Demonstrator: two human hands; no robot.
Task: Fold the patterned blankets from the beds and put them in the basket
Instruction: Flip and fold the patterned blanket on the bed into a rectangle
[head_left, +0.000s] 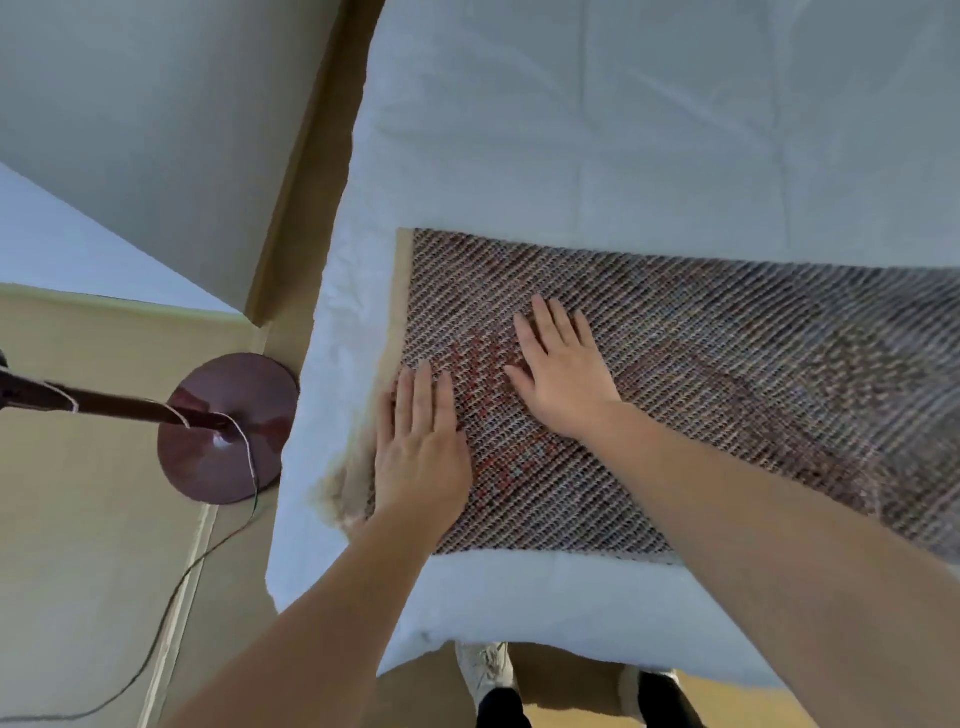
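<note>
A patterned blanket (727, 374), woven in brown, grey and red with a beige border and fringe at its left end, lies flat across the white bed (623, 130). It reaches past the right edge of the view. My left hand (421, 452) rests flat on its left end, fingers straight, just inside the beige border. My right hand (561, 369) presses flat on the blanket a little farther in and farther from me. No basket is in view.
A floor lamp with a round dark red base (228, 431) and a trailing cable (171, 613) stands on the tan floor left of the bed. A second white bed (67, 244) shows at far left. My shoes (488, 670) are at the bed's near edge.
</note>
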